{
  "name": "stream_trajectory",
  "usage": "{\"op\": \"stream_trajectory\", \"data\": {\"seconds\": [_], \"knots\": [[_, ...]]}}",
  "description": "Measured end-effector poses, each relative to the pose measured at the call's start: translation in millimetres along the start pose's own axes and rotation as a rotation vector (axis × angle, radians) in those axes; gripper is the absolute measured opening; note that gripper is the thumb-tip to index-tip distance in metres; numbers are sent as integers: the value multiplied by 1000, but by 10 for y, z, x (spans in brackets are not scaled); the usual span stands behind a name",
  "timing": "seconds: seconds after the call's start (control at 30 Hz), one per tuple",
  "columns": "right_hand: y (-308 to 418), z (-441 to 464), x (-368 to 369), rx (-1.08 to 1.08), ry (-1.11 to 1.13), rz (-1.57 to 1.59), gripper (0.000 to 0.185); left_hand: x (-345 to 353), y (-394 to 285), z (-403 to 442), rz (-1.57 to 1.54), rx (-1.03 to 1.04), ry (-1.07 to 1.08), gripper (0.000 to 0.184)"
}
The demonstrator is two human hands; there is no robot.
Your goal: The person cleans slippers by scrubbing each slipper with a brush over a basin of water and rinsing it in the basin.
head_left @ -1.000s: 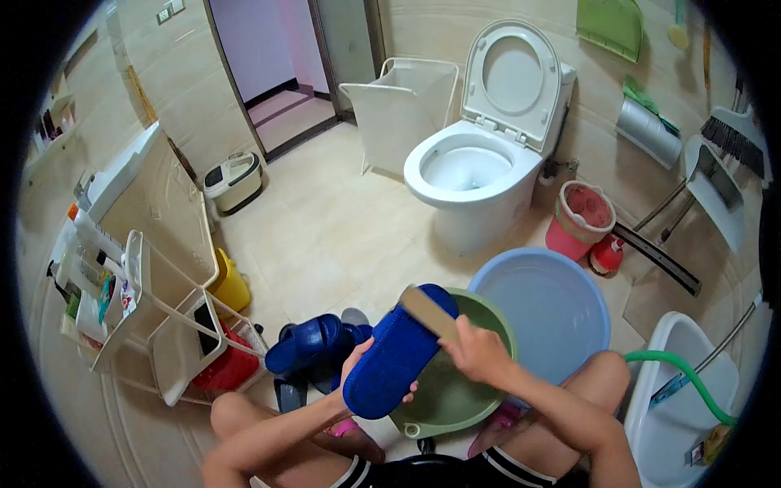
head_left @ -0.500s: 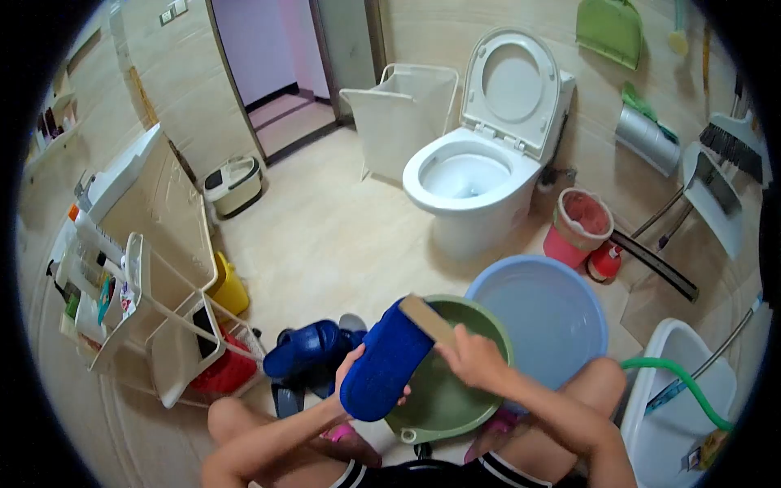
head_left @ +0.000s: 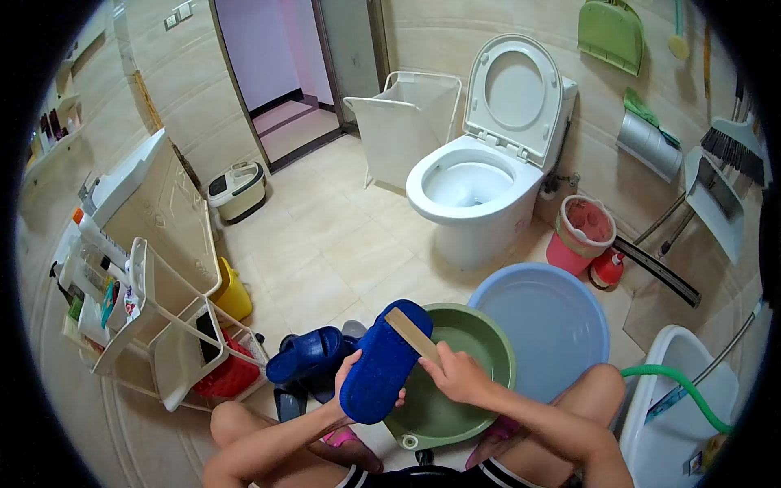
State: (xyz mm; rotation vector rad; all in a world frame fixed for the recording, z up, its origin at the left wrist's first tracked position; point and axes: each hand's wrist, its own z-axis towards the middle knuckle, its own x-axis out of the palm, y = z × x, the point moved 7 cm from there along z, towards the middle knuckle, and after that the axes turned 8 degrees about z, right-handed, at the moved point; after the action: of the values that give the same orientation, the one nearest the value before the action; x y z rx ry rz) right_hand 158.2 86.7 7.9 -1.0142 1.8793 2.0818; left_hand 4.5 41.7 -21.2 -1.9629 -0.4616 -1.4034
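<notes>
My left hand is wrapped round the edge of a blue slipper, holding it tilted over the left rim of a green basin. The slipper's sole faces up toward me. In my right hand is a flat, pale wooden-backed scrubbing brush, pressed against the upper part of the sole. Its bristles are hidden beneath the wood. Water stands in the green basin under both hands. Just left of the slipper, more dark blue slippers lie on the floor.
Behind the green basin on the right sits a light blue basin holding water. A white tub with a green hose is at the right. A toilet, a pink bin and a storage rack stand around.
The brush has slid left across the sole, from its right edge toward the middle, with my right hand following. The slipper has stayed nearly in place. The view has shifted slightly.
</notes>
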Motion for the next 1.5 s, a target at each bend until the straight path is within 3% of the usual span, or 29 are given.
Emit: {"op": "stream_trajectory", "data": {"seconds": [0.3,0.4,0.67,0.73,0.83,0.93,0.97,1.17,1.3,1.4,1.5], "knots": [[-66,91,-216,50,-132,-108,43,46,66,97,-38,-66,46,76],[261,-212,53,-136,20,75,40,-20,13,88,-24,-53,16,75],[-249,118,-284,-1,-145,-161,44,21,104,90,11,-101,0,78],[-118,-30,-179,47,-55,-88,44,-24,90,80,22,-84,2,77],[221,-334,109,-166,119,0,42,-9,30,51,-49,-88,13,74],[215,-236,-13,-345,-52,-114,41,-14,75,0,-17,-103,9,74],[8,-18,-303,-105,-119,-168,41,55,84,16,-16,-118,33,75],[-162,87,-395,-20,-146,-175,41,5,116,54,-12,-121,64,76],[160,-177,-138,-256,-72,-40,41,-10,88,6,27,-90,60,77],[81,-56,-323,-102,-90,-230,43,134,84,-11,12,-83,70,76],[-118,68,-546,25,-173,-212,45,156,117,-40,-42,-109,64,72]]}}
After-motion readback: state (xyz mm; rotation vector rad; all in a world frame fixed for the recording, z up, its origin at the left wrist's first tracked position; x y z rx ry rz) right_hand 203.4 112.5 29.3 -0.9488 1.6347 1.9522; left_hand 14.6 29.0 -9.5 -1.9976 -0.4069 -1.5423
